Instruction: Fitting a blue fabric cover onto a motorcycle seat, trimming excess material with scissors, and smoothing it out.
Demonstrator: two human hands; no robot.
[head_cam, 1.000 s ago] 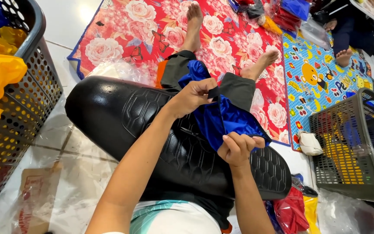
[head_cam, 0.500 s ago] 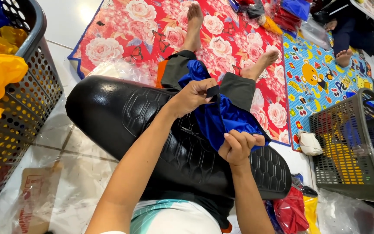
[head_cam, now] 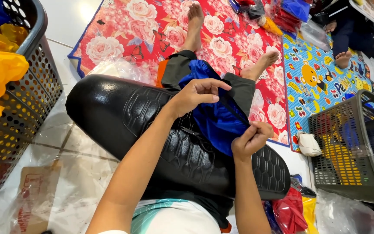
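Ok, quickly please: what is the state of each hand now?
Left hand: closed, pinching the blue cloth near its top.
Right hand: closed, pinching a thin dark strap at the cloth's edge.

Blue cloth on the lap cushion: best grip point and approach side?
Probably the dark strap edge of the blue cloth, pinched from above. It runs taut as a thin line between the left hand and right hand, both already pinching there. The rest lies bunched and slack over the black cushion, so it offers no firm edge.
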